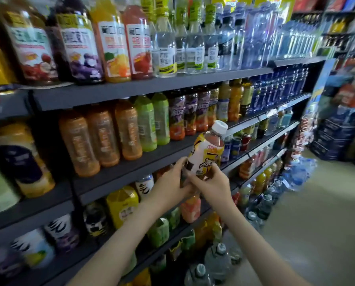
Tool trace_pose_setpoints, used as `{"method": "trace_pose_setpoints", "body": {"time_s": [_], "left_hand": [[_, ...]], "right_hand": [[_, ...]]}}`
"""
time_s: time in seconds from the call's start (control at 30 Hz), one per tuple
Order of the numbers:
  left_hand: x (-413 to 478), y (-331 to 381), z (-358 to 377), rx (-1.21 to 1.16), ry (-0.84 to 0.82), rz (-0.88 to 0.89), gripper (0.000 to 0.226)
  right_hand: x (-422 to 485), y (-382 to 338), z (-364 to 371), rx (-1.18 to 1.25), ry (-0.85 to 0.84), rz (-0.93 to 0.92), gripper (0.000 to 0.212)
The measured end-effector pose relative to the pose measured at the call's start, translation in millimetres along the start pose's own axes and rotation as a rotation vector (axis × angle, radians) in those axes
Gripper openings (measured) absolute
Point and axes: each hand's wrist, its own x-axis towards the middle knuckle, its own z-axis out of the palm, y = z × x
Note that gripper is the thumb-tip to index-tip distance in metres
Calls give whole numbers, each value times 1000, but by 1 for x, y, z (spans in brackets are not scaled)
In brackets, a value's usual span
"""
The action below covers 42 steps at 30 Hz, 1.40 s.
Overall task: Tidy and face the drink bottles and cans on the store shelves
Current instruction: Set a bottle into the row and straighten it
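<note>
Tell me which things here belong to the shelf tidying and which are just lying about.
In the job: yellow-labelled bottle, held near its base by left hand and right hand; orange bottles, green bottles and cans on the shelves.
Lying about: wrapped water packs on the floor; stacked dark cartons beyond.

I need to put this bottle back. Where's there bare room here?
Bare room for the held bottle: the dark gap between the blue-labelled bottle and the leftmost orange bottle, and the aisle floor on the right. Elsewhere rows stand packed shoulder to shoulder; water jugs crowd the shelf foot.
</note>
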Motion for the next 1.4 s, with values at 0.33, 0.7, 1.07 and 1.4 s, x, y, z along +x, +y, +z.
{"method": "trace_pose_setpoints", "body": {"time_s": [0.33,0.7,1.07,1.4], "left_hand": [[197,56,120,129,-65,62,64],[347,101,212,23,348,-241,55],[449,91,232,84,671,-233,56],[539,86,270,179,969,-488,74]], "right_hand": [[143,63,-160,-115,218,-11,22],[318,143,-281,-140,86,-59,27],[429,169,-269,63,-1,-101,35],[492,194,-290,60,-56,-153,39]]}}
